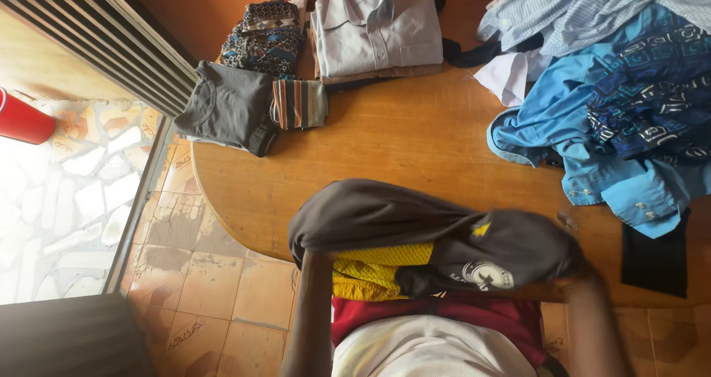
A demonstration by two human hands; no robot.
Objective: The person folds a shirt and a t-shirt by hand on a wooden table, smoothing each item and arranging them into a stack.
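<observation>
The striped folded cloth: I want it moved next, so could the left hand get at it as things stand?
Probably not at once. The left hand is buried in the dark garment held with the right hand. The bare table before the striped cloth leaves the way free once it lets go.

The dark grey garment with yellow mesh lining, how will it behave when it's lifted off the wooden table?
The dark grey garment with yellow mesh lining is probably floppy: it sags and bunches between both arms. It likely weighs little, since it hangs in thin folds. The round wooden table looks smooth, so it would probably slide easily.
</observation>
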